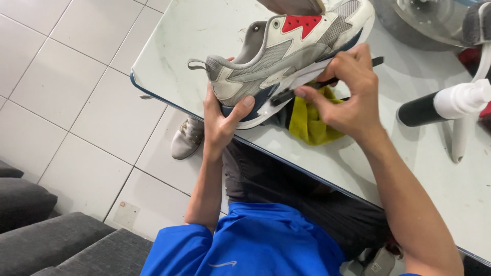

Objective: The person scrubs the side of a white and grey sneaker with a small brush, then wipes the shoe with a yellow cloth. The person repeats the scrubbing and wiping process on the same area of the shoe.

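A grey, white and navy sneaker [279, 53] with a red patch lies on its side over the near edge of a pale table [204, 30]. My left hand [222, 117] grips its heel end from below, thumb on the sole. My right hand [348, 92] holds a thin black brush [327, 82] against the sole's side. A yellow cloth [312, 122] lies on the table under the right hand.
A black bottle with a white pump top [445, 105] lies on the table at the right. A clear bowl [429, 20] stands at the back right. A second sneaker [186, 138] sits on the white tiled floor below. A grey sofa [46, 230] is at lower left.
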